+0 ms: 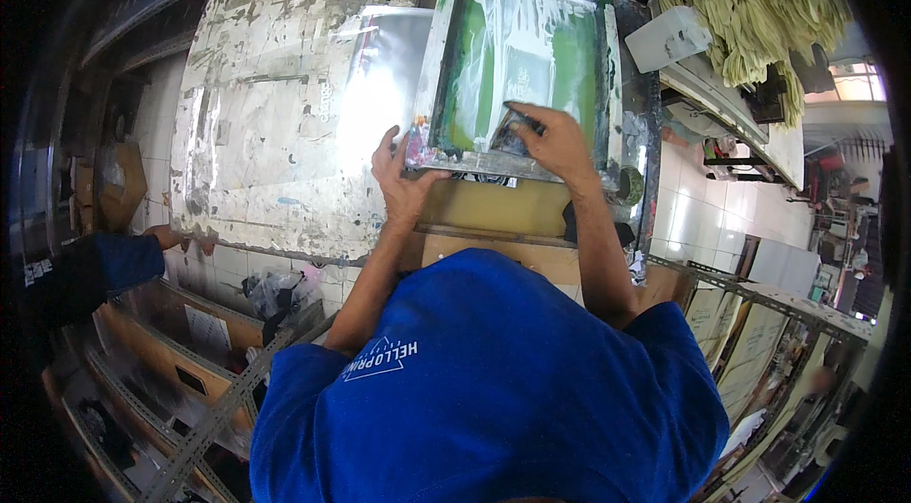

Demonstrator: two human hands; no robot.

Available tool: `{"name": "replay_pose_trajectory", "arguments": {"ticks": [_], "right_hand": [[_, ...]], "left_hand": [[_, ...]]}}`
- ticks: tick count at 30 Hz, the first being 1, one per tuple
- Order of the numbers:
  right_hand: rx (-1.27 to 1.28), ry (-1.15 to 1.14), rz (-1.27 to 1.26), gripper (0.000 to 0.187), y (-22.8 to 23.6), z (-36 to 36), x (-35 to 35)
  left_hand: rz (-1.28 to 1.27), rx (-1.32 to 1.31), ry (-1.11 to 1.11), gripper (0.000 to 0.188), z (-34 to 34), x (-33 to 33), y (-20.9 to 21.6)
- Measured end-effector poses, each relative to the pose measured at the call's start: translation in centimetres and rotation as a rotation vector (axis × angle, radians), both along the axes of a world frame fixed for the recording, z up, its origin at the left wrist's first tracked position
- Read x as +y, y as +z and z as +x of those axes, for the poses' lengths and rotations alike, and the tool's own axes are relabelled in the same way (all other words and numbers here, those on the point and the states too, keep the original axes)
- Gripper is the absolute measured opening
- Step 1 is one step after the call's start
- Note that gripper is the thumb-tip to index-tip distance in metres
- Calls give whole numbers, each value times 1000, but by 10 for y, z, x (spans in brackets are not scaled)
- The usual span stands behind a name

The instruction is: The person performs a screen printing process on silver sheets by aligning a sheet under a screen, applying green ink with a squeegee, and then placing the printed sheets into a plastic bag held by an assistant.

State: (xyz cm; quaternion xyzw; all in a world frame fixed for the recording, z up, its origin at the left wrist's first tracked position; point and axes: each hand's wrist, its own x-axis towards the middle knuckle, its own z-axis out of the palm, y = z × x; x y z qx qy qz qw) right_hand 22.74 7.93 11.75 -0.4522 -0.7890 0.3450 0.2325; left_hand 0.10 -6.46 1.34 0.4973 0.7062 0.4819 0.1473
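A silk-screen frame [438,47] with green mesh [574,57] lies on the worktable in front of me. White ink [517,28] streaks the mesh, thickest at its far end and down the middle. My right hand [560,144] is closed around a dark squeegee [512,131], tilted on the mesh near the frame's near edge. At the frame's near left corner is my left hand [403,182], its thumb along the near edge and its fingers against the left side. A clear plastic sheet [394,47] lies left of the frame, glaring with reflected light.
The stained worktable [256,57] stretches to the left, where another person's hand [166,237] is by its edge. A white plastic container [669,38] and a heap of pale yellow bags [759,0] are at right. Metal-framed racks [204,446] stand on both sides.
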Motion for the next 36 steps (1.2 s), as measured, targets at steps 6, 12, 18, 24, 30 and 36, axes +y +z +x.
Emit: {"name": "replay_pose_trajectory", "arguments": {"ticks": [6, 12, 18, 24, 30, 36], "right_hand": [[-509, 32, 304, 76, -45, -4, -5], [-392, -68, 437, 71, -72, -6, 88], [-473, -92, 445, 66, -59, -19, 171], [-423, -49, 380, 43, -45, -15, 168], [-372, 11, 502, 37, -25, -6, 68], [-215, 52, 587, 40, 78, -2, -18]], "left_hand": [[-97, 299, 64, 87, 0, -7, -15], [-90, 281, 38, 88, -1, -7, -16], [-61, 223, 62, 83, 2, -9, -15], [-96, 225, 25, 84, 2, -7, -5], [14, 38, 56, 80, 9, -8, 2], [70, 57, 192, 65, 15, 20, 79]]}}
